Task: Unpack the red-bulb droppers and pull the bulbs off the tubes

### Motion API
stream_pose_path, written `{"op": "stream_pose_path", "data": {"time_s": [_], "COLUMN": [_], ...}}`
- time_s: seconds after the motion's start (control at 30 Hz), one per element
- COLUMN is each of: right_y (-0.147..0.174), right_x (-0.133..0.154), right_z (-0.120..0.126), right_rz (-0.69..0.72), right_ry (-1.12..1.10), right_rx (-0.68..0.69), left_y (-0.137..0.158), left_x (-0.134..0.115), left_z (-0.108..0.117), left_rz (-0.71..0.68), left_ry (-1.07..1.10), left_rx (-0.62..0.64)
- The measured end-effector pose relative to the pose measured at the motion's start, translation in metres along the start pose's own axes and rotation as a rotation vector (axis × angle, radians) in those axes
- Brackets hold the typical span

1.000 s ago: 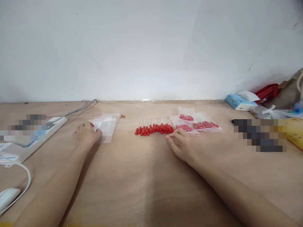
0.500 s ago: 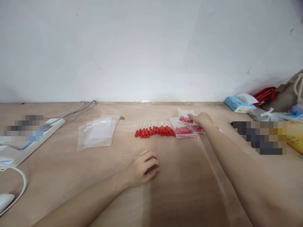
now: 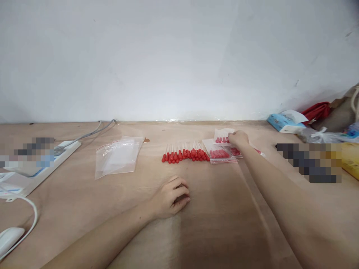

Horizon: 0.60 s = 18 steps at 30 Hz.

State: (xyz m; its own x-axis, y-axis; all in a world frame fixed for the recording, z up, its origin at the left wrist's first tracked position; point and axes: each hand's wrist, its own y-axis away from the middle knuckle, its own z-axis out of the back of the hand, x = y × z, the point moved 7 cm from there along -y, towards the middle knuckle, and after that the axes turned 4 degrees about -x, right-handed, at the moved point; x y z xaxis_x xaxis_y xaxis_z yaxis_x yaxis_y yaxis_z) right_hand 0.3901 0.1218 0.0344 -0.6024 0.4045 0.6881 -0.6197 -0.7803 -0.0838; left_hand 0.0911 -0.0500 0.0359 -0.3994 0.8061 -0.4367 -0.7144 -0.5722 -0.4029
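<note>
My right hand (image 3: 238, 139) is closed in a pinch on the edge of a small clear zip bag (image 3: 222, 137) holding several red-bulbed droppers. That bag lies at the back of a group of similar filled bags (image 3: 219, 154), partly overlapping them. Left of the bags, a row of loose droppers (image 3: 185, 153) lies with red bulbs toward me and thin pale stems toward the wall. Nearer to me, my left hand (image 3: 172, 197) rests on the table, fingers loosely bent and apart, with nothing in it. Flat empty zip bags (image 3: 120, 157) lie to the left of the loose droppers.
A white power strip (image 3: 61, 157) with cables stands at the left, and a white mouse-like object (image 3: 11, 239) lies at the near left. At the right are a blue tissue box (image 3: 284, 125), a knotted plastic bag (image 3: 319, 134) and a yellow packet (image 3: 350, 157). A wall backs the table.
The small filled bag under my right hand has shifted slightly, and the fingers have closed at its edge. My left hand stays in place; the whole view has moved a little.
</note>
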Motion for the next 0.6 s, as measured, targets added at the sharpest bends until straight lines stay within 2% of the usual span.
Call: {"op": "stream_pose_path", "data": {"time_s": [0.1,0.2,0.23,0.3,0.37,0.5,0.6], "right_y": [0.018,0.056,0.073,0.116,0.16,0.225,0.235], "right_x": [0.003,0.0,-0.001,-0.003,-0.007,-0.01,-0.017], "right_z": [0.011,0.017,0.017,0.009,0.004,-0.006,-0.012], "right_rz": [0.038,0.042,0.045,-0.036,-0.105,-0.038,-0.002], "right_ry": [-0.183,-0.36,-0.445,-0.855,-1.04,-1.08,-1.011], "right_rx": [0.004,0.085,0.148,0.371,0.479,0.635,0.694], "left_y": [0.0,-0.002,-0.003,-0.007,-0.013,-0.021,-0.015], "left_x": [0.002,0.007,0.009,0.016,0.02,0.018,0.023], "left_z": [0.003,0.004,0.003,-0.002,-0.011,-0.038,-0.047], "left_rz": [0.026,0.113,0.163,0.307,0.459,0.714,0.886], "left_ry": [0.049,0.141,0.187,0.346,0.61,1.179,1.263], "left_rx": [-0.002,0.001,-0.003,-0.038,-0.09,-0.176,-0.148]}}
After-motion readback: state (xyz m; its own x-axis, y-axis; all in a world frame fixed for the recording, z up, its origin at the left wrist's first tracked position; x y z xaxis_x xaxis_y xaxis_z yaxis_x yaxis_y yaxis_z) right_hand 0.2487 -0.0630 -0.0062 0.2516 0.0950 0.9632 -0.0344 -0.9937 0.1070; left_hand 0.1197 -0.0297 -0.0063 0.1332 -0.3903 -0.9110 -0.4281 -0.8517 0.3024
